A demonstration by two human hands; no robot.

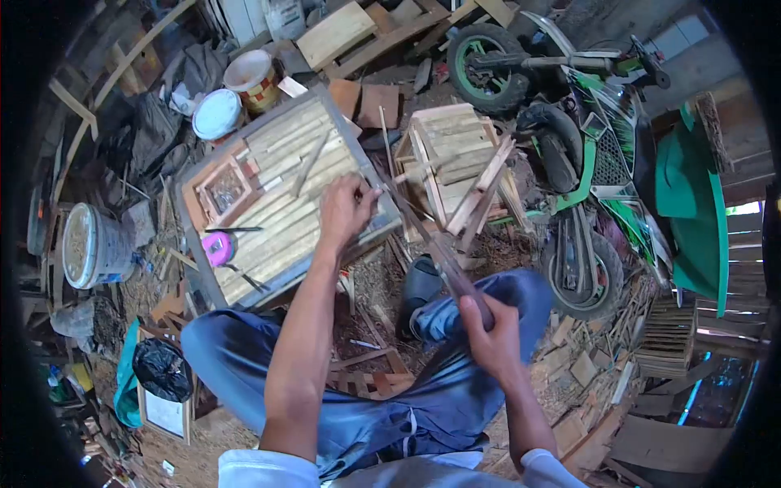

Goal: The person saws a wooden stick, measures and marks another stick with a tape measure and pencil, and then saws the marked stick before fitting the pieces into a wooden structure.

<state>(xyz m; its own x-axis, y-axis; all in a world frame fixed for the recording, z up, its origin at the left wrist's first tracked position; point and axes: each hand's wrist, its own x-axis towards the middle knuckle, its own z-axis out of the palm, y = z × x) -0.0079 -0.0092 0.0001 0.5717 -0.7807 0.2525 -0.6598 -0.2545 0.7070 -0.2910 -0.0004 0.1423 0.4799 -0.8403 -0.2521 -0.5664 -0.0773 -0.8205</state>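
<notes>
My right hand point(490, 332) is wrapped round the handle of a long, narrow-bladed tool point(446, 262), perhaps a machete or a saw. Its blade slants up and left to the edge of a low slatted wooden table point(281, 211). At that edge, my left hand point(348, 210) is closed, fingers curled, close to the blade's tip; whatever it grips is too small to make out. Left of it on the slats lie a thin wooden stick point(311, 163), a small wooden frame point(225, 193), a pink tape measure point(217, 248) and a dark pencil-like tool point(233, 229).
A slatted wooden crate point(455, 138) with loose sticks stands beyond the blade. A green-and-black motorbike point(598, 138) is at the right. Buckets point(98, 244) stand on the left, and wood scraps point(582, 366) litter the floor.
</notes>
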